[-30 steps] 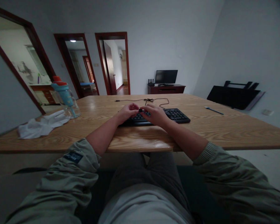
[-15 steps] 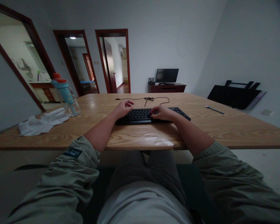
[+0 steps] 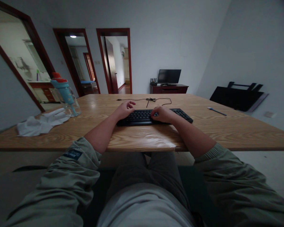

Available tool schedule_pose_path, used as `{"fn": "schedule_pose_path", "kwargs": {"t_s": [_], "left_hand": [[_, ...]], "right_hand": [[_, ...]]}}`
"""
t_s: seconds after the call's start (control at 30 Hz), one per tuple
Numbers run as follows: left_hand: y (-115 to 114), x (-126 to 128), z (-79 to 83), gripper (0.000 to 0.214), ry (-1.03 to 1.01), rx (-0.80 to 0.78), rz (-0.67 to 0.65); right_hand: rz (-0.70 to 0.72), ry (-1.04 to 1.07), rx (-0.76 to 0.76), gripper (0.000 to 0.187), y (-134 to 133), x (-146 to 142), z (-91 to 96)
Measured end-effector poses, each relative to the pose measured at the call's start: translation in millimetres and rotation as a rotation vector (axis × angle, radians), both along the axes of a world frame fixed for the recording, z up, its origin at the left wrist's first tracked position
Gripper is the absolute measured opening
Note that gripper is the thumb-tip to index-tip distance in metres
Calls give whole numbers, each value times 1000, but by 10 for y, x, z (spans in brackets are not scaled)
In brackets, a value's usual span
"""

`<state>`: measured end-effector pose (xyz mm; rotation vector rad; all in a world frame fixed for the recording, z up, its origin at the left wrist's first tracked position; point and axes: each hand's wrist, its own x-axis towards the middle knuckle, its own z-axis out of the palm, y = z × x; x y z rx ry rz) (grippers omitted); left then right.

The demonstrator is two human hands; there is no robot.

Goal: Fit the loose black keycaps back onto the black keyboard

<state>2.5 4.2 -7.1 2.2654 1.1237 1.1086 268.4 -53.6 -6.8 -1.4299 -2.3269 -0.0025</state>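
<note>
**Both hands at a black keyboard on a wooden counter**

A black keyboard [image 3: 153,116] lies flat on the wooden counter [image 3: 203,129], near the middle and a little back from the front edge, its long side running across the view. The left hand [image 3: 125,109] rests at the keyboard's left end, fingers loosely spread and lifted slightly toward the far edge, gripping nothing. The right hand [image 3: 161,114] lies over the keys around the middle, palm down with fingers curled onto them; whether it pinches anything small between the fingertips cannot be made out.

Just behind the keyboard a thin black cable [image 3: 151,100] trails across the counter, bunched in a small knot near the middle. Well off to the left stands a clear water bottle [image 3: 65,98] with a blue and red top, and beside it lies a crumpled white cloth [image 3: 41,122]. Far to the right, near the counter's edge, lies a pen [image 3: 216,111].
</note>
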Motion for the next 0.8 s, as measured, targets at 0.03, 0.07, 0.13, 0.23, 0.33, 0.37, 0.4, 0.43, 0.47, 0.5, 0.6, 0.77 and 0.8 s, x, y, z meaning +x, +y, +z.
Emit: {"fn": "schedule_pose_path", "kwargs": {"t_s": [0.03, 0.07, 0.13, 0.23, 0.33, 0.37, 0.4, 0.43, 0.47, 0.5, 0.6, 0.77, 0.8], "left_hand": [[-3, 0, 2, 36, 5, 1, -1], [-8, 2, 5, 36, 11, 2, -3], [-20, 5, 11, 35, 19, 4, -7], [-35, 8, 17, 35, 14, 5, -5], [-41, 8, 20, 35, 16, 8, -3], [-42, 8, 20, 35, 18, 9, -5], [-44, 7, 21, 35, 21, 10, -9], [-46, 7, 22, 35, 24, 12, -11], [-50, 7, 24, 35, 28, 14, -13], [-54, 8, 26, 34, 31, 15, -13], [-72, 11, 36, 33, 36, 20, -10], [-103, 21, 60, 32, 35, 16, 2], [-107, 22, 63, 32, 36, 14, 3]], "right_hand": [[-3, -14, -7, 18, -14, -7, 8], [-10, -26, -16, 19, -30, -14, 17], [-24, -41, -37, 19, -61, -28, 37], [-13, -46, -51, 19, -87, -37, 57], [3, -46, -47, 18, -79, -32, 58], [5, -47, -49, 18, -73, -28, 55], [9, -49, -50, 17, -66, -24, 52], [15, -51, -51, 17, -59, -19, 48], [21, -53, -48, 17, -54, -15, 44], [27, -54, -43, 17, -50, -11, 40], [30, -38, -7, 20, -46, 1, 28], [31, -3, 12, 23, -40, 18, 13], [37, -5, 4, 23, -38, 20, 12]]}}
